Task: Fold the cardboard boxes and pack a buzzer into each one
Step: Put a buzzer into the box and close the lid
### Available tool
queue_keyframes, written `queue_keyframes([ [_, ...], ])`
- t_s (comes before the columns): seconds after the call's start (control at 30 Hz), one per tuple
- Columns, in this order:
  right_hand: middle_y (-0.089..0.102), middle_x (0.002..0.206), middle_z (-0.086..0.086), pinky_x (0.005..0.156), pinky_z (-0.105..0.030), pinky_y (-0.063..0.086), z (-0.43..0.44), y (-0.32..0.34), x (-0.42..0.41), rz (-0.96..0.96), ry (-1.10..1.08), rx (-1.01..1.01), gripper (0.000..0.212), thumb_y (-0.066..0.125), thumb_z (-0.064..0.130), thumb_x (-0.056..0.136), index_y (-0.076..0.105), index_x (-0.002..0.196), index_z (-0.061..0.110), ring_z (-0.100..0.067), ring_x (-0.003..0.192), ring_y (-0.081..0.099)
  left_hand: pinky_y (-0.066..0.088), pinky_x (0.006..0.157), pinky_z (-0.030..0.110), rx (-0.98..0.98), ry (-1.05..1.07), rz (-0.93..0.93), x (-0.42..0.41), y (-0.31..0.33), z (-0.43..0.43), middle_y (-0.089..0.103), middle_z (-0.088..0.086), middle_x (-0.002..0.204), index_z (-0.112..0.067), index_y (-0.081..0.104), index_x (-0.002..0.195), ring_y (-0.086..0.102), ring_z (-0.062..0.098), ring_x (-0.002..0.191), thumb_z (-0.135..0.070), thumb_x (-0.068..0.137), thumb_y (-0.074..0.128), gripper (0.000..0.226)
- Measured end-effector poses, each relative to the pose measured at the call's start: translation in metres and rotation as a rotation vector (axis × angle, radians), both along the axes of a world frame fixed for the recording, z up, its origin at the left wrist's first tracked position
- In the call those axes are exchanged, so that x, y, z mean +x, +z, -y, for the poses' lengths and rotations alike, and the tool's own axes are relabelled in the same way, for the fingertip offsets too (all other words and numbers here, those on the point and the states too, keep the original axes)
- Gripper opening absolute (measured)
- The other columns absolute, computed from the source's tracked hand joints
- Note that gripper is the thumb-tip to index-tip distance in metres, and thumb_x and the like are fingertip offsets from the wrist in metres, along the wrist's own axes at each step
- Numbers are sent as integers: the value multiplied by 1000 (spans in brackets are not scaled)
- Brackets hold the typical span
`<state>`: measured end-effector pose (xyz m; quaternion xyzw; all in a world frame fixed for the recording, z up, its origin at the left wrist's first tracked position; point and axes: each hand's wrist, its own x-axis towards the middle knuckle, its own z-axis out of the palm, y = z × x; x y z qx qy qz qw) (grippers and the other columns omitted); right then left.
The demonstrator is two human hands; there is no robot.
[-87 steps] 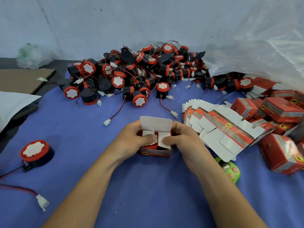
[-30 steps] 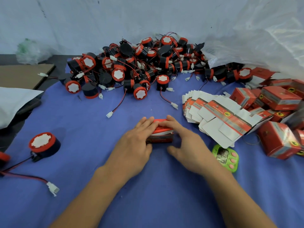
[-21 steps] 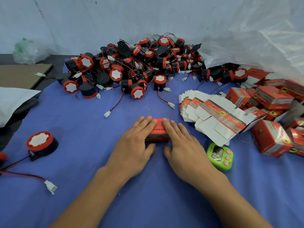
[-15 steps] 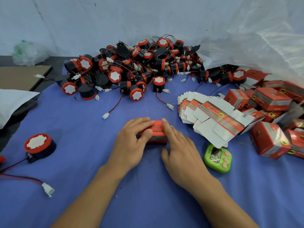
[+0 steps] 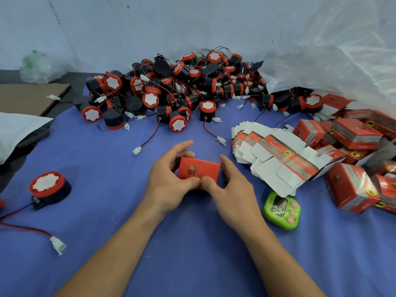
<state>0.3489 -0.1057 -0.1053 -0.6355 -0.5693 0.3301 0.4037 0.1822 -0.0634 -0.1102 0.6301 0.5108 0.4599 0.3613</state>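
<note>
A small closed red cardboard box (image 5: 199,169) is tilted up between my two hands over the blue cloth. My left hand (image 5: 169,179) grips its left side, thumb on the near edge. My right hand (image 5: 231,185) holds its right side, thumb next to the left thumb. A big pile of black-and-red buzzers (image 5: 171,91) with red wires lies at the back. One lone buzzer (image 5: 48,187) sits at the left. A fanned stack of flat unfolded boxes (image 5: 276,155) lies to the right of my hands.
Several packed red boxes (image 5: 353,159) are heaped at the right under a clear plastic bag (image 5: 332,61). A green timer (image 5: 281,210) lies near my right wrist. A white connector on a red wire (image 5: 57,245) lies front left. Brown cardboard (image 5: 27,97) and white plastic (image 5: 17,127) sit at the left edge.
The open lid was folded down and pressed shut under flat fingers. Now both hands have curled round the closed box and tipped it up off the cloth.
</note>
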Motion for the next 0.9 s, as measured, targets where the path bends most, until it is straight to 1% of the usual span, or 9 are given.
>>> queue_keyframes([
  [0.1, 68, 118, 23, 93, -22, 52, 0, -1, 1, -26, 18, 39, 65, 74, 16, 83, 52, 136, 45, 3, 108, 62, 50, 100, 17, 146, 7, -150, 4, 0, 8, 68, -23, 117, -50, 56, 137, 63, 0, 118, 8, 74, 66, 87],
  [0.17, 71, 105, 22, 83, -19, 53, 0, -2, 4, -87, 15, 98, 50, 73, 4, 83, 61, 112, 42, -1, 99, 66, 45, 96, 7, 91, -21, -158, 5, 2, 9, 56, -33, 132, -57, 42, 145, 56, -10, 121, -15, 73, 72, 89],
  [0.23, 72, 103, 19, 82, -21, 55, -1, -3, 6, -126, 21, 132, 47, 72, -2, 83, 62, 106, 38, -5, 99, 68, 47, 94, 8, 25, -62, -181, 6, 4, 7, 56, -36, 131, -54, 41, 146, 56, -12, 117, -32, 68, 75, 88],
  [0.37, 73, 101, 13, 79, -28, 59, -4, -3, 9, -225, 60, 159, 53, 66, -11, 76, 67, 104, 34, -7, 99, 68, 60, 84, 30, -33, -123, -103, 2, 4, 1, 73, -20, 103, -45, 63, 113, 70, 6, 97, -27, 63, 84, 57],
  [0.47, 75, 101, 8, 76, -23, 58, -4, -2, 11, -359, 115, 170, 54, 64, -13, 74, 69, 106, 31, -8, 97, 70, 59, 81, 26, -33, -163, -40, -1, 4, 0, 74, -16, 104, -47, 61, 107, 71, 8, 99, -24, 65, 84, 54],
  [0.53, 76, 106, 6, 80, -23, 58, -5, -5, 11, -458, 133, 160, 49, 66, -8, 77, 69, 110, 29, -11, 102, 71, 57, 84, 22, -41, -184, 23, -1, 3, 0, 73, -16, 108, -49, 62, 111, 69, 7, 102, -24, 68, 83, 54],
  [0.63, 77, 106, -1, 81, -32, 60, -4, -4, 11, -568, 105, 67, 31, 71, 20, 83, 68, 113, 24, -20, 100, 74, 56, 80, 19, -114, -131, 165, 5, 3, 0, 73, -17, 102, -47, 64, 117, 69, 3, 92, -35, 79, 76, 42],
  [0.77, 76, 84, -13, 60, -35, 52, 3, 11, 13, -517, 84, -85, 41, 70, 43, 83, 62, 113, 15, -27, 65, 67, 50, 59, 15, -198, -66, 206, 19, 9, 4, 74, -11, 83, -29, 71, 106, 67, 5, 72, -32, 101, 64, 9],
  [0.9, 74, 80, -13, 52, -28, 50, 7, 40, 37, -518, 99, -255, 52, 68, 42, 76, 62, 115, 8, -23, 59, 65, 47, 48, 26, -330, -197, 272, 35, 30, 4, 71, 8, 78, -23, 72, 114, 59, 17, 56, -37, 106, 50, 27],
])
